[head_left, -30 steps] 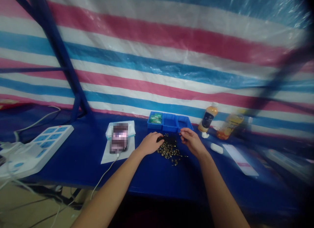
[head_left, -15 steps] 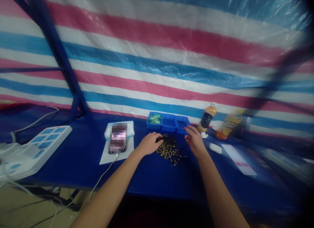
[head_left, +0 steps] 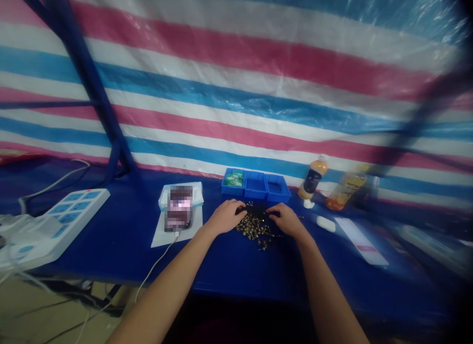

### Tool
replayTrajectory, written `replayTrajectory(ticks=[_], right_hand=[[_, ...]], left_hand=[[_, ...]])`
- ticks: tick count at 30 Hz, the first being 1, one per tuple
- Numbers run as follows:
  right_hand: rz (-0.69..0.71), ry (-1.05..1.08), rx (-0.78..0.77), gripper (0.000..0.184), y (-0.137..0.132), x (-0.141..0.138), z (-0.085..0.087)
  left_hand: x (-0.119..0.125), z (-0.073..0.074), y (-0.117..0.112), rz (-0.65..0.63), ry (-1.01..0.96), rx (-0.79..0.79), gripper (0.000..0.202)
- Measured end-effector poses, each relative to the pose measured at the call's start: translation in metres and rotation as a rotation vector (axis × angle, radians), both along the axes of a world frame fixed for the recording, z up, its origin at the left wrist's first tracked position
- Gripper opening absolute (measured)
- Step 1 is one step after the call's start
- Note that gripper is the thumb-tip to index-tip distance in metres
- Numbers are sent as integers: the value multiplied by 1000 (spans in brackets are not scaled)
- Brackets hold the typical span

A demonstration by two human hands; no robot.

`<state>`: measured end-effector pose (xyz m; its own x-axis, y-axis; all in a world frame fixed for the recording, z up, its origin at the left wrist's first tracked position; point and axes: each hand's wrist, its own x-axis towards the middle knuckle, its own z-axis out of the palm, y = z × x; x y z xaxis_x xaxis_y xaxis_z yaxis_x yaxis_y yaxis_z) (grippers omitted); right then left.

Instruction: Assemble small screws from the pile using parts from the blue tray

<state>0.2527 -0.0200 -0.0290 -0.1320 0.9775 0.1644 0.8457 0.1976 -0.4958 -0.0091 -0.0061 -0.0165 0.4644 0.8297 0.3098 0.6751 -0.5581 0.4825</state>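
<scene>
A heap of small brass-coloured screw-like pieces [head_left: 254,229] lies on the blue table, with darker pieces [head_left: 255,211] at its far side. My left hand [head_left: 226,217] rests at the heap's left edge, fingers curved and thumb apart, touching the dark pieces. On the opposite side my right hand [head_left: 286,219] reaches in with thumb and forefinger slightly apart; nothing shows between them. Behind the heap stand three joined blue bins: the left bin [head_left: 232,190] holds green-and-white packets, then come the middle bin [head_left: 255,192] and the right bin [head_left: 279,196], which has something dark on its floor.
A phone [head_left: 178,211] on a cable lies over a white-blue pack at left, beyond it a power strip [head_left: 79,211]. To the right are two drink bottles [head_left: 312,179], crumpled tissue [head_left: 308,203], a white case [head_left: 325,223] and a pale flat slab [head_left: 360,240]. A striped sheet hangs behind.
My right hand has come down and left from beside the right bin to the heap's right edge. My left hand has stayed in place.
</scene>
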Motion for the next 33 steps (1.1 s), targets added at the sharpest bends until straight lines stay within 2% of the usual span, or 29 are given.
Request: replayTrajectory(ticks=[4, 8, 13, 18, 24, 28, 31, 33], right_hand=[[-26, -60, 7, 15, -2, -6, 2], [-53, -99, 35, 14, -4, -10, 2], [-52, -7, 51, 13, -3, -7, 2], [-57, 342, 66, 14, -2, -7, 12], [50, 951, -33, 33, -9, -15, 25], [131, 1215, -144, 34, -14, -18, 32], [211, 1339, -180, 35, -18, -19, 36], [252, 1387, -191, 36, -20, -20, 39]], left_hand=[[-1, 0, 0, 0, -1, -1, 34], [-1, -1, 1, -2, -1, 0, 34], [-1, 0, 0, -5, 3, 0, 34], [-1, 1, -1, -5, 9, -3, 34], [2, 4, -2, 13, -1, 30, 34], [5, 14, -10, 107, 41, 221, 39], [10, 27, -21, 200, 106, 424, 53], [14, 34, -28, 226, 142, 485, 61]])
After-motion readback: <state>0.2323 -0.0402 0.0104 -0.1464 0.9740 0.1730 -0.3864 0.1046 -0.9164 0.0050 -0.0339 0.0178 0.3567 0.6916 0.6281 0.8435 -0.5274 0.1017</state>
